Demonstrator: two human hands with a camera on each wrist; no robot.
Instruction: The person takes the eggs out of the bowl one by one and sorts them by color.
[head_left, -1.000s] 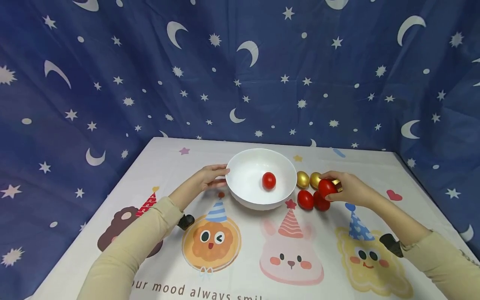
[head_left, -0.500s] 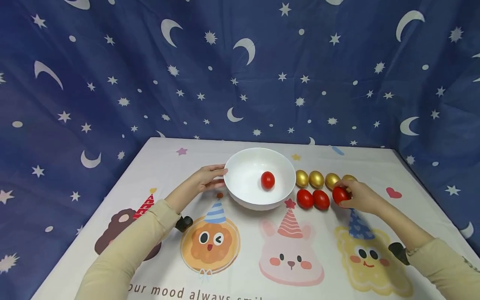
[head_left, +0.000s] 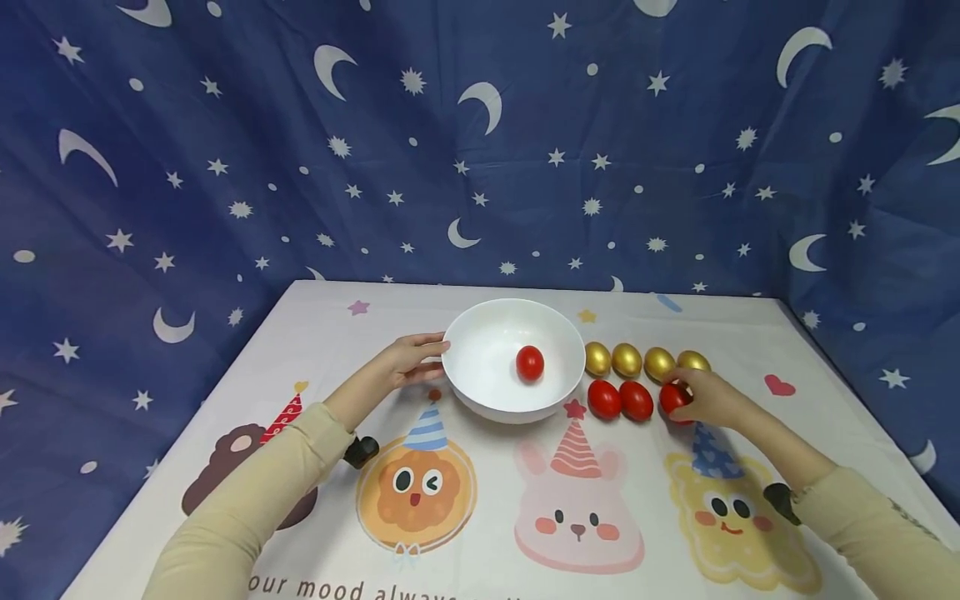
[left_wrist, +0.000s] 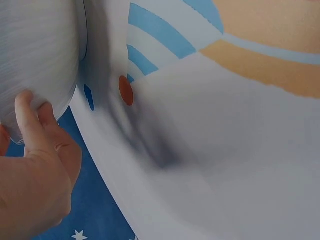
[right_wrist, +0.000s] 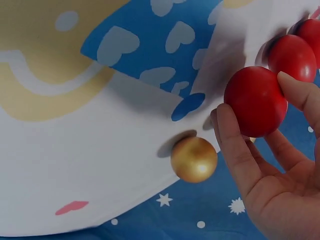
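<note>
A white bowl (head_left: 480, 367) stands on the table with a red egg (head_left: 530, 364) inside it. My left hand (head_left: 405, 361) touches its left side, the fingertips nearly straight against the wall and rim. My right hand (head_left: 708, 398) pinches another red egg (right_wrist: 256, 101) between thumb and fingers, close over the tabletop. That egg is partly hidden by the fingers in the head view. Left of it lie two more red eggs, the nearer one (head_left: 636, 401) beside the other (head_left: 604, 400). Behind them runs a row of several gold eggs (head_left: 627, 360).
The white table cover (head_left: 420, 575) carries cartoon prints and lettering. A dark blue curtain (head_left: 480, 150) with moons and stars hangs behind the table and along its sides. The gold row starts right at the bowl's right side.
My right hand has carried the red egg rightward and down, from over the other eggs to the right end of the red row. The left hand stays at the bowl.
</note>
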